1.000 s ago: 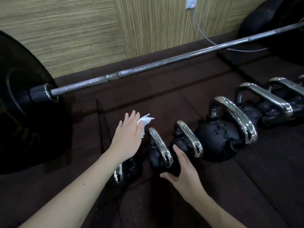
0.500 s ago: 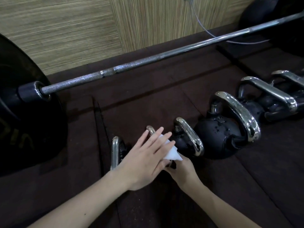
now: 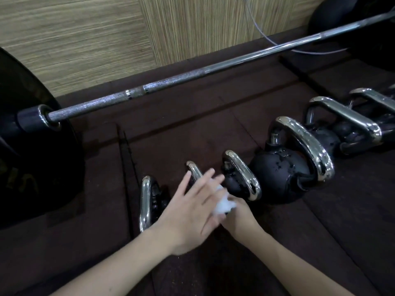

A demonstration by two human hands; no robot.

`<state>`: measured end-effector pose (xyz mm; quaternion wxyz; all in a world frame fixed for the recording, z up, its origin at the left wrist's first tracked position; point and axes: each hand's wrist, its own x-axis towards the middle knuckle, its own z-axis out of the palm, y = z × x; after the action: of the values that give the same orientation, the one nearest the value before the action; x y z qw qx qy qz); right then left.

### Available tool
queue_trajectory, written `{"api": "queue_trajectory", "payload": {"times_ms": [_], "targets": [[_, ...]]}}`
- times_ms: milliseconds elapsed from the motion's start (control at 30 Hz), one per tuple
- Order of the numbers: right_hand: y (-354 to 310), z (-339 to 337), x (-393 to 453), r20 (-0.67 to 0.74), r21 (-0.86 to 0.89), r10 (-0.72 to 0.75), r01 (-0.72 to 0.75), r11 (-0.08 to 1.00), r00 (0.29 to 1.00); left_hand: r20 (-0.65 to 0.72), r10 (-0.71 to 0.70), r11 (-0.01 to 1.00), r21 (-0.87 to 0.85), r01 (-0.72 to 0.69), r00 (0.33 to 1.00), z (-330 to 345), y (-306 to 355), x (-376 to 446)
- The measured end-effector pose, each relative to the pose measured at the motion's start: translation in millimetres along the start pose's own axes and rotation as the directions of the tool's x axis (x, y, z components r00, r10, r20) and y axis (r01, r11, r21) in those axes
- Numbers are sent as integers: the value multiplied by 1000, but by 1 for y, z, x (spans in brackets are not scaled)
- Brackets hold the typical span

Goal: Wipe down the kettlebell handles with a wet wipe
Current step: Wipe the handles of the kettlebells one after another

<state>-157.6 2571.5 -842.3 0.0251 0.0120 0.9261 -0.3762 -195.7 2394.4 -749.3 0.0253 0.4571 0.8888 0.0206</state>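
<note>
Several black kettlebells with chrome handles stand in a row on the dark floor mat, growing from the smallest kettlebell (image 3: pixel 145 201) at the left to the large kettlebell (image 3: pixel 305 150) and beyond. My left hand (image 3: pixel 190 212) lies with straight fingers over the second kettlebell (image 3: pixel 193 169), whose handle top shows past my fingertips. A bunched white wet wipe (image 3: pixel 224 205) sits under my left fingertips and against my right hand (image 3: pixel 239 214). My right hand is tucked low beside the third kettlebell (image 3: pixel 243 174); its fingers are hidden by the left hand and the wipe.
A loaded barbell (image 3: pixel 171 82) runs diagonally behind the row, its big black plate (image 3: pixel 32 157) at the left. A wood-grain wall (image 3: pixel 85 39) backs it. Two more kettlebells (image 3: pixel 346 116) stand at the right edge. A grey cable (image 3: pixel 277 42) trails near the wall.
My left hand came down and right with the wipe, from above the smallest kettlebell onto the second one. My right hand slid in under it, and the wipe is now bunched between them.
</note>
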Motion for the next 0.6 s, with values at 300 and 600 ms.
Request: {"api": "queue_trajectory", "payload": {"times_ms": [300,600], "targets": [[2,12,14,10,290,105,-103,951,994,-73,-251,946,-231,229,965,0,-7,22],[2,7,5,7,278,64,-63,958,998,-63,-325,904,-313,290,944,9,-15,12]]}}
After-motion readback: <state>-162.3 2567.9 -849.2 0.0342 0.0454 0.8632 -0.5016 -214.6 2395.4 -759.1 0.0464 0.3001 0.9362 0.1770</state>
